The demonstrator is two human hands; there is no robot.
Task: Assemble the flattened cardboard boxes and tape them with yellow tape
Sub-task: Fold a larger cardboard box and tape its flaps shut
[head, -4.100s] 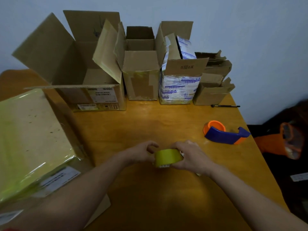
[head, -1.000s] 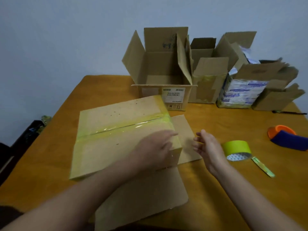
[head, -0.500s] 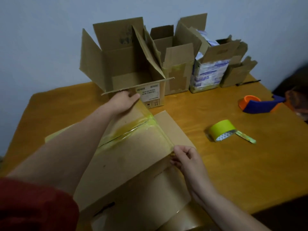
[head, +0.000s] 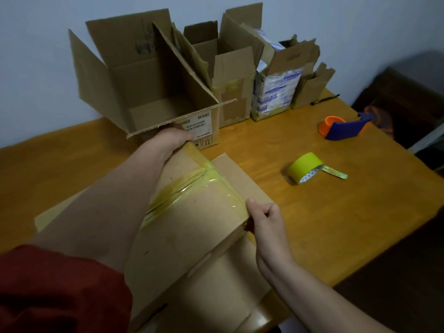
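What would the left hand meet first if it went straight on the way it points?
Most likely the front wall of the large open box, just beyond the left hand, which holds the taped box at its far edge; depth is unclear.

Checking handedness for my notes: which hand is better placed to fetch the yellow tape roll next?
Right, probably. The right hand pinches the box by the corner nearest the tape roll; the left hand grips its far edge.
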